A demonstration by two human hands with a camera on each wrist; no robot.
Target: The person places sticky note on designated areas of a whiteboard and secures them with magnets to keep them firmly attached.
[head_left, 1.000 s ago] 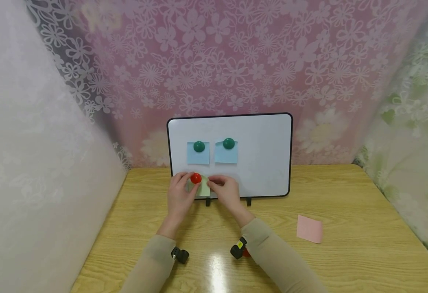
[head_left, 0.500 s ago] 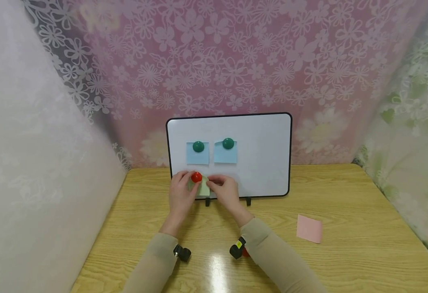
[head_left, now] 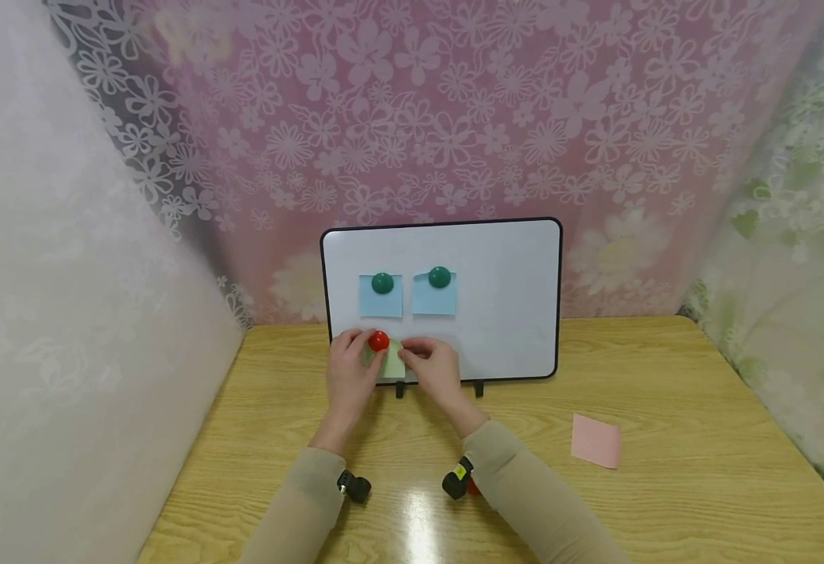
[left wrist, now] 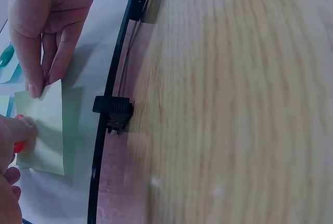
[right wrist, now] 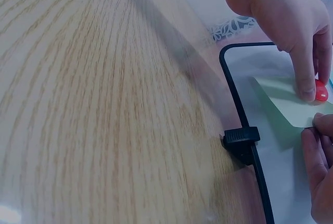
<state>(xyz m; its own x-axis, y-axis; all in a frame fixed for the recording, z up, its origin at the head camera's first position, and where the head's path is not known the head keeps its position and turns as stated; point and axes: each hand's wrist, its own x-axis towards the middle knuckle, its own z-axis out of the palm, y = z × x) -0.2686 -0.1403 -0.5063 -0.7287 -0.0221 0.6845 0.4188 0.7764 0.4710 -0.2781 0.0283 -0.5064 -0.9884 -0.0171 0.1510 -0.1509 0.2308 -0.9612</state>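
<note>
At the lower left of the whiteboard (head_left: 504, 313), my left hand (head_left: 350, 373) pinches a round red magnet (head_left: 379, 341) over the top of a pale green sticky note (head_left: 394, 364). My right hand (head_left: 437, 370) pinches the note's right edge between thumb and fingers. In the right wrist view the green note (right wrist: 283, 101) stands partly away from the board, its lower edge free. Above it, two blue sticky notes (head_left: 381, 305) hang side by side, each under a green magnet (head_left: 382, 283).
A pink sticky note (head_left: 595, 441) lies on the wooden table (head_left: 680, 501) at the right. A red thing (head_left: 474, 487) shows partly beneath the right wrist camera. Black feet (head_left: 478, 388) hold up the board in front of the flowered backdrop.
The left hand and the red magnet have shifted very slightly right and up. The right hand keeps its hold on the green note, almost still.
</note>
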